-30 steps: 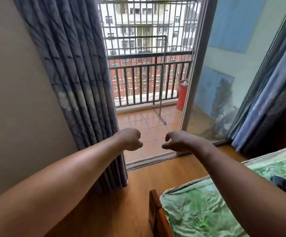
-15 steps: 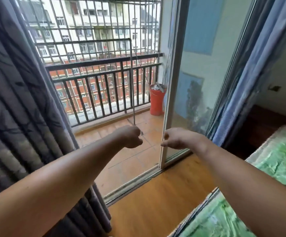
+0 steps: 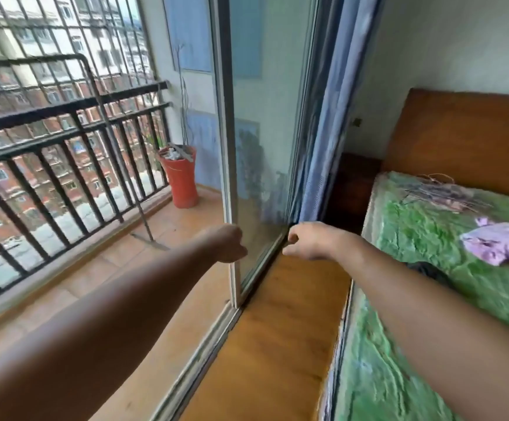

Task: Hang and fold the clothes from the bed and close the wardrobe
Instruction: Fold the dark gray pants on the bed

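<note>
Two grips out ahead, both empty: left grip (image 3: 227, 243) and right grip (image 3: 311, 241), fingers curled in, near each other before the sliding glass door (image 3: 259, 147). Judged a free posture ahead of a first reach, not a hold on the door. Purple garment (image 3: 502, 244) crumpled on the bed (image 3: 414, 226) toward the headboard (image 3: 460, 141) end; dark garment (image 3: 429, 268) near the floor-side edge. Wardrobe not in view. Wooden floor (image 3: 277, 329) between bed edge and door track; red pot (image 3: 182, 180) out by the balcony railing (image 3: 65, 141).
</note>
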The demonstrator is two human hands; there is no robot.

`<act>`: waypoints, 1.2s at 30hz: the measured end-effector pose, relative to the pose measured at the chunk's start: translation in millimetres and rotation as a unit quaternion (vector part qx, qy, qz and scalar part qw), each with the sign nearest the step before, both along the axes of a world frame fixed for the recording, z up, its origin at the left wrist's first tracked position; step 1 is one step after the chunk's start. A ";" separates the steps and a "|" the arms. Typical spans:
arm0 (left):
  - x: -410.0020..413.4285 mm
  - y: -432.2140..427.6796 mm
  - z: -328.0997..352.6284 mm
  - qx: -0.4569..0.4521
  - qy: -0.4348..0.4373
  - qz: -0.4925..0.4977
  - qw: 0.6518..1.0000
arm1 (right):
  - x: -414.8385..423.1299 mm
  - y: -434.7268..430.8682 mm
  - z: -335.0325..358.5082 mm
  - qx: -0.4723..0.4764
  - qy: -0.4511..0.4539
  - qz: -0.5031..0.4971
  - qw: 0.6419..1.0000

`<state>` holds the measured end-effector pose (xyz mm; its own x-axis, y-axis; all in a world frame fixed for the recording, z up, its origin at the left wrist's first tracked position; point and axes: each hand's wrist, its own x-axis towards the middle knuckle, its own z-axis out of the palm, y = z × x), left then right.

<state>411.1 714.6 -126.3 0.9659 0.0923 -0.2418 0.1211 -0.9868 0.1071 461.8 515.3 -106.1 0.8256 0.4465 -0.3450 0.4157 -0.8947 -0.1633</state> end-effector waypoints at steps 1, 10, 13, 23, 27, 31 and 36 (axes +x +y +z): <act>13.4 -6.1 -0.2 0.000 0.001 -0.021 1.000 | 5.4 -11.3 0.3 -0.004 0.000 -0.023 1.000; 136.3 -102.9 -0.3 0.036 -0.002 -0.201 0.979 | 65.3 -116.0 -10.9 -0.004 0.012 -0.190 0.982; 187.2 -145.3 -8.6 0.039 -0.003 -0.251 0.967 | 95.0 -155.8 -20.4 0.006 0.017 -0.244 0.970; 332.1 -319.7 -26.1 0.027 0.004 -0.418 0.908 | 165.7 -314.3 -29.4 0.020 0.043 -0.405 0.913; 364.7 -384.8 -32.2 0.030 0.006 -0.480 0.877 | 163.0 -368.5 -39.7 0.024 0.056 -0.476 0.877; 391.2 -447.7 -52.0 0.034 0.015 -0.534 0.845 | 157.9 -411.1 -59.6 0.031 0.067 -0.537 0.841; 426.0 -522.2 -87.3 0.042 0.045 -0.597 0.800 | 164.5 -447.1 -92.7 0.038 0.102 -0.607 0.787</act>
<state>837.1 192.4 -213.6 0.3573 -0.8632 -0.3567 -0.9096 -0.4084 0.0772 626.4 68.2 -198.8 0.5909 -0.6036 -0.5353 -0.7802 -0.5963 -0.1889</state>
